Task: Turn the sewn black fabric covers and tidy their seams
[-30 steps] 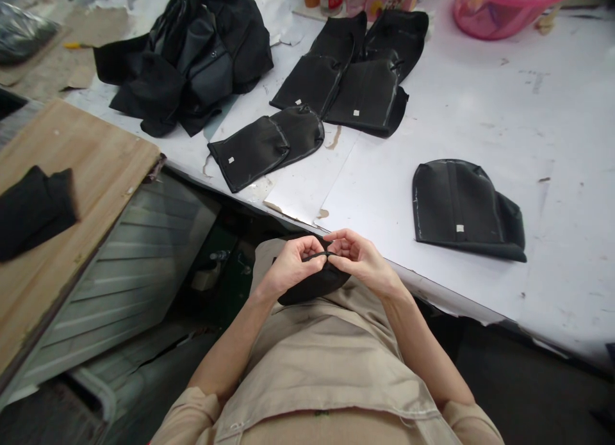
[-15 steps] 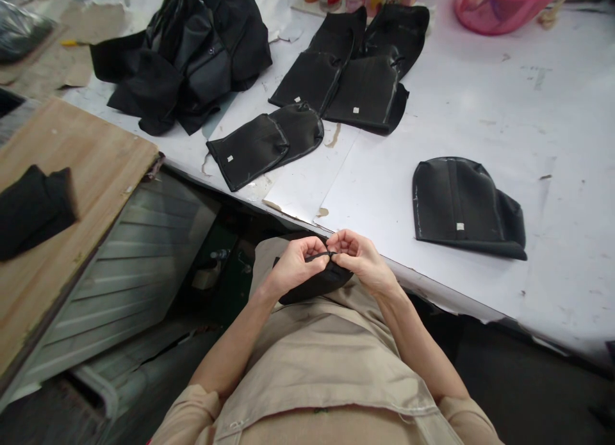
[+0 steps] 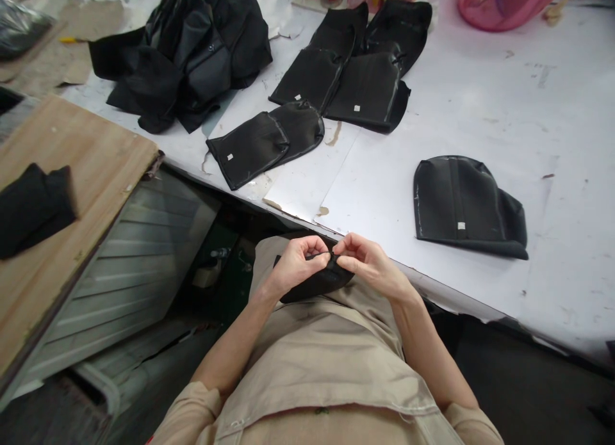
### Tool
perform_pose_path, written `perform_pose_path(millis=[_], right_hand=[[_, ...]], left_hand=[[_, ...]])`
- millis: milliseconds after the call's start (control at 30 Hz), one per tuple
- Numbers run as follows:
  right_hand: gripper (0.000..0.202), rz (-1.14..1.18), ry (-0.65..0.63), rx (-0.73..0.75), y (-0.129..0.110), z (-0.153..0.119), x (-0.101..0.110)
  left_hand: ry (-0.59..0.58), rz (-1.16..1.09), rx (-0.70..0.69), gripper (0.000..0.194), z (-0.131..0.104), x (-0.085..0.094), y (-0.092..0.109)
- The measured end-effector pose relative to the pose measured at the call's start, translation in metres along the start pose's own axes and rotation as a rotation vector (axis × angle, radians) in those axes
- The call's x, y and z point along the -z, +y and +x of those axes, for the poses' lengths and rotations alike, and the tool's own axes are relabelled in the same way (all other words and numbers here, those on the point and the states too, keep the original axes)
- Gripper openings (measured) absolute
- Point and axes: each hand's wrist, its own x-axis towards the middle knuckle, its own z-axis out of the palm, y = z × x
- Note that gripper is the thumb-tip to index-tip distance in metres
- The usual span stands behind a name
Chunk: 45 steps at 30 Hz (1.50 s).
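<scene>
Two hands are close together over my lap; my left hand (image 3: 302,264) pinches the upper edge of a black piece (image 3: 312,287) between thumb and fingertips; my right hand (image 3: 375,267) is bent with thumb and forefinger at this same edge, but I cannot tell if they close on the material. The black piece sits low on the beige cloth (image 3: 331,336) of my lap, partly hidden under the fingers; I judge it light, soft and not fragile, so it should fold easily; the edge seems the best place for holding, as the loose body may sag. The rim of the white table (image 3: 567,182) is just beyond my fingers and limits the room forward; on it lie a single black pouch (image 3: 444,198) to the right, an overlapping pair (image 3: 254,152) ahead, and a dark heap (image 3: 206,67) farther back.
</scene>
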Motion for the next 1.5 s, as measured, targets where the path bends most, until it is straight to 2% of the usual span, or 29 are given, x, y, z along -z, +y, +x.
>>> perform_pose_path(millis=[67, 167, 433, 600, 900, 1167, 1333, 1500], right_hand=[[0.03, -0.088, -0.02, 0.007, 0.001, -0.003, 0.001], [0.025, -0.21, -0.026, 0.052, -0.002, -0.005, -0.001], [0.011, -0.275, 0.107, 0.267, -0.006, -0.007, -0.013], [0.011, -0.314, 0.122, 0.303, -0.003, -0.005, -0.014], [0.011, -0.261, 0.106, 0.28, -0.002, -0.005, -0.013], [0.009, -0.286, 0.077, 0.296, -0.002, -0.005, -0.007], [0.01, -0.39, 0.062, 0.421, -0.003, -0.006, -0.005], [0.009, -0.325, 0.143, 0.42, 0.008, -0.004, -0.009]], left_hand=[[0.02, -0.007, -0.002, 0.014, 0.0, 0.0, -0.002], [0.013, -0.02, -0.014, 0.015, 0.001, 0.002, -0.005], [-0.073, -0.128, -0.027, 0.026, 0.0, 0.008, -0.008], [-0.131, -0.222, 0.031, 0.031, -0.003, 0.011, -0.012], [-0.107, -0.316, 0.024, 0.03, -0.001, 0.011, -0.016], [-0.127, -0.227, 0.075, 0.035, -0.002, 0.011, -0.009], [-0.09, -0.193, 0.052, 0.033, 0.002, 0.011, -0.01], [-0.066, -0.215, 0.013, 0.031, 0.003, 0.009, -0.016]])
